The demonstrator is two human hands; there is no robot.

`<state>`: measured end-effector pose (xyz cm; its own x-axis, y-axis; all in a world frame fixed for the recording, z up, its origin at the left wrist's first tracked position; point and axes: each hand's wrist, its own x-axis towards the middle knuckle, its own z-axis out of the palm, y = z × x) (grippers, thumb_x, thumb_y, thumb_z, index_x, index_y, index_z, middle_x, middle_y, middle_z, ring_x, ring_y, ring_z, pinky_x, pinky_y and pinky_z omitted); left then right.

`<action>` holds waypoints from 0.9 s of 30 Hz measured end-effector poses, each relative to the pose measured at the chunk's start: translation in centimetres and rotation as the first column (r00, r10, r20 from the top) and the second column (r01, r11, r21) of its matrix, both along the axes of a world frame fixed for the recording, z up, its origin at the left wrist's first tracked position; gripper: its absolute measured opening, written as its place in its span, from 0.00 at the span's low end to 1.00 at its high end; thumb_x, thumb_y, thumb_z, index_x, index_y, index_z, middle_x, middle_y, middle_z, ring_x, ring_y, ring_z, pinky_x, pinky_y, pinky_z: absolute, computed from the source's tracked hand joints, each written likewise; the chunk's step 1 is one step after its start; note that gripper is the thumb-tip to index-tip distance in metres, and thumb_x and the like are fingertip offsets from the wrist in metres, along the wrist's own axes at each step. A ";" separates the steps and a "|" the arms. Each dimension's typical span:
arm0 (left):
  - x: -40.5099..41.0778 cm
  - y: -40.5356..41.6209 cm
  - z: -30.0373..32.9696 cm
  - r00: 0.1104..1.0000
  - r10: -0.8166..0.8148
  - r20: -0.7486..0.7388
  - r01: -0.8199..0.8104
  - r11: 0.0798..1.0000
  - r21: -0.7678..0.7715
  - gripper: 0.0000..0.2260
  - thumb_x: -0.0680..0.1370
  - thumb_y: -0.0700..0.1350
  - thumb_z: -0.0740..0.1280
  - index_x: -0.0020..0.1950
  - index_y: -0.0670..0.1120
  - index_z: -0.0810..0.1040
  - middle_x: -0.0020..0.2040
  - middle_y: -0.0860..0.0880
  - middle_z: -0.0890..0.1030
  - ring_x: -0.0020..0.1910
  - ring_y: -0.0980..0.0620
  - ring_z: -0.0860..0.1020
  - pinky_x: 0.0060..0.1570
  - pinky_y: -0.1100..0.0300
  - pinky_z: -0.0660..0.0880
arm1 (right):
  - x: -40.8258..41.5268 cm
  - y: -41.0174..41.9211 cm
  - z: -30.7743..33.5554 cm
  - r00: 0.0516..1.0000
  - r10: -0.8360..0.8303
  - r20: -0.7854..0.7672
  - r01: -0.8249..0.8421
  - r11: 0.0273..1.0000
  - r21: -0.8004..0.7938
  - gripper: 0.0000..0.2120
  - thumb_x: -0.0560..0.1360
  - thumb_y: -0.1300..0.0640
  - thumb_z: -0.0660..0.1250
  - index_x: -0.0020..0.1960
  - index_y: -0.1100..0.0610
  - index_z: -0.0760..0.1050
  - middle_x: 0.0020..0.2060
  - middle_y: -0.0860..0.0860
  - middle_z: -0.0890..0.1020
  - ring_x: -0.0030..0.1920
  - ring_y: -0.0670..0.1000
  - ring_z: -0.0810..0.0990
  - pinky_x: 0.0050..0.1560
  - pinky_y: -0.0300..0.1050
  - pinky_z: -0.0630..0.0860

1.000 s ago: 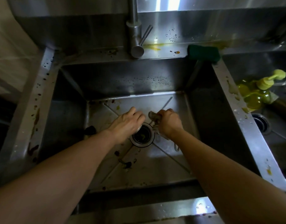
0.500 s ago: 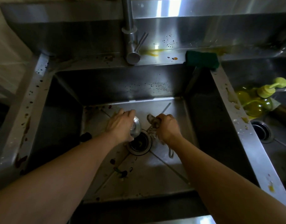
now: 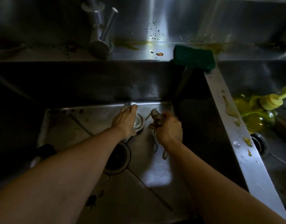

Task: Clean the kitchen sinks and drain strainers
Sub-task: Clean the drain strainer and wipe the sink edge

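Observation:
Both my arms reach down into the left steel sink point(image 3: 156, 173). My left hand point(image 3: 125, 122) grips a round metal drain strainer point(image 3: 139, 122), lifted clear of the open drain hole point(image 3: 117, 157) and held above the sink floor. Beside it, my right hand point(image 3: 169, 128) grips a crumpled grey-brown rag point(image 3: 156, 118), with strands hanging below the fist. The rag's tip is close to the strainer; I cannot tell whether they touch. Dark food stains spot the sink floor and walls. The right sink point(image 3: 278, 160) has its own drain point(image 3: 259, 144).
A green scouring sponge point(image 3: 194, 58) lies on the ledge at the divider's point(image 3: 232, 136) back end. A yellow-green pump bottle point(image 3: 258, 112) lies in the right sink. The faucet point(image 3: 99, 38) stands at the back. A dark object point(image 3: 45, 150) lies on the left sink floor.
My left hand has lifted the strainer out of the drain and raised it toward the back of the sink. The view has moved closer in; my right hand keeps holding the rag.

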<state>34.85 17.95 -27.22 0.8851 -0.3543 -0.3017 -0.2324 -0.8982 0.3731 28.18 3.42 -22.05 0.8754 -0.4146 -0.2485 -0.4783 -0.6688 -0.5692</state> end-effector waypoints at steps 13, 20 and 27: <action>-0.6 5.7 1.7 0.985 0.150 -0.082 -0.148 0.989 0.032 0.38 0.71 0.46 0.73 0.75 0.48 0.56 0.75 0.46 0.59 0.73 0.46 0.62 0.69 0.51 0.63 | 1.8 3.9 0.9 0.979 0.200 -0.030 -0.197 0.977 0.087 0.14 0.70 0.65 0.66 0.54 0.55 0.72 0.52 0.56 0.78 0.50 0.57 0.78 0.48 0.46 0.76; -3.2 14.2 4.8 0.977 0.202 0.060 -0.211 0.922 0.324 0.29 0.77 0.46 0.64 0.76 0.46 0.57 0.77 0.44 0.57 0.75 0.45 0.56 0.74 0.53 0.52 | 4.3 10.2 0.9 0.927 0.376 -0.009 -0.375 0.925 0.060 0.16 0.71 0.60 0.71 0.58 0.56 0.73 0.53 0.56 0.78 0.41 0.50 0.76 0.42 0.34 0.73; -6.8 19.0 1.8 0.957 0.242 -0.157 -0.154 0.888 0.433 0.35 0.75 0.52 0.67 0.76 0.46 0.53 0.75 0.46 0.60 0.73 0.46 0.60 0.71 0.49 0.57 | 8.4 15.7 -2.4 0.770 0.638 0.018 -0.633 0.767 -0.101 0.20 0.72 0.55 0.71 0.62 0.54 0.71 0.57 0.57 0.76 0.54 0.60 0.78 0.51 0.51 0.75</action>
